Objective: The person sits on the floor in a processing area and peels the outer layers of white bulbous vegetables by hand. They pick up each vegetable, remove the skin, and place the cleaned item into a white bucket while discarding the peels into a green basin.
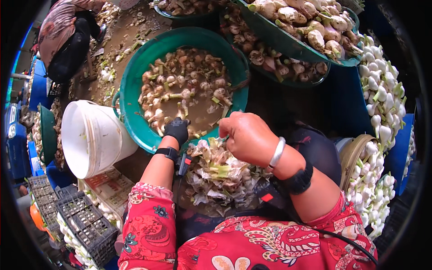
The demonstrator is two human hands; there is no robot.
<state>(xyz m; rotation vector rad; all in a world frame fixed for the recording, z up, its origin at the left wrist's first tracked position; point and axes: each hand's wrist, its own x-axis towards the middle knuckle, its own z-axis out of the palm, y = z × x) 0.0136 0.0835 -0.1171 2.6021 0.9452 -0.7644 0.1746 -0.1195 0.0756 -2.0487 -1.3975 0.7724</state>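
Observation:
Garlic bulbs with short stems (189, 72) lie in brown water in a large green plastic tub (133, 98). My left hand (177, 131), in a dark glove, reaches to the garlic at the tub's near side; whether its fingers hold a bulb cannot be told. My bare right hand (248, 136) is bent with curled fingers above the tub's near right rim, beside a heap of garlic skins and leaf scraps (219, 175). Something small and dark shows by its fingertips, too hidden to name.
A white plastic bucket (76, 140) lies tilted at the tub's left. Green basins of unpeeled garlic (317, 37) stand behind on the right. Cleaned white garlic (379, 87) is piled at the right. Black plastic crates (86, 222) stand lower left. Another person (64, 37) is at upper left.

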